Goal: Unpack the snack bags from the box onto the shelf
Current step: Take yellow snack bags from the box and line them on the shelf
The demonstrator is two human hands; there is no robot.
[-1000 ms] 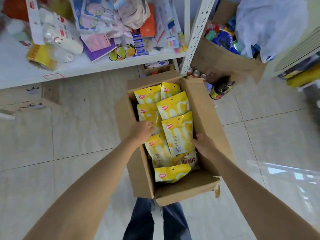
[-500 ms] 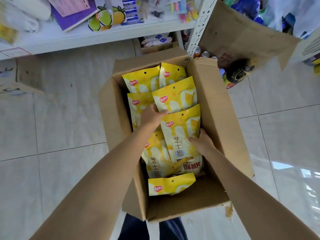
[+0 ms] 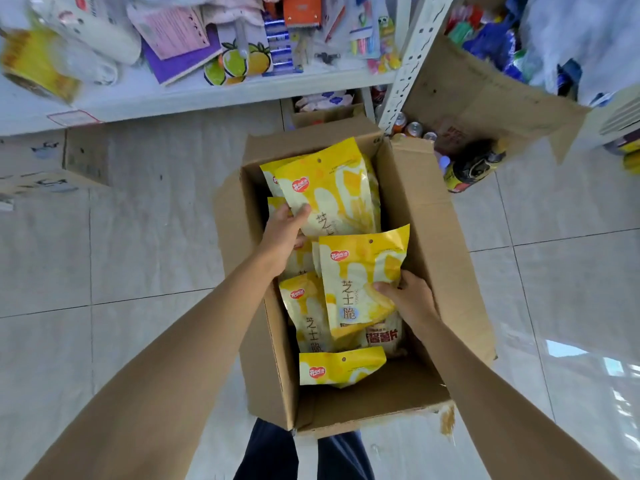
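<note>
On the far left I see the white shelf (image 3: 138, 98), which runs across the top of my view and is already covered with stationery and a yellow roll (image 3: 38, 69). It lies ahead of me and a little to the left, beyond the far end of the cardboard box (image 3: 426, 237) that stands open on the tiled floor (image 3: 138, 237) in front of my legs.

My left hand (image 3: 285, 233) is over the left wall of the box. Its thumb and fingers pinch the lower left edge of one yellow snack bag (image 3: 332, 188), which is tilted up at the far end of the box, with its long axis pointing away from me toward the shelf. This bag is the nearer one to the shelf, so I judge that my left arm should go first.

In the middle, more yellow bags (image 3: 306, 317) lie in the box, overlapping, and one bag (image 3: 341, 367) lies crosswise at the near end.

My right hand (image 3: 407, 299) holds a second snack bag (image 3: 360, 275) by its right edge, the fingers curled around it and the thumb on the front. This bag is also raised over the others, its long axis running from me toward the shelf.

To the right of the box stands a metal shelf post (image 3: 412, 60), then some cans (image 3: 414, 128) and a dark bottle (image 3: 474, 166) next to another carton (image 3: 485, 95). I think both bags must travel forward and to the left, and my right hand must pass to the left of the post.
</note>
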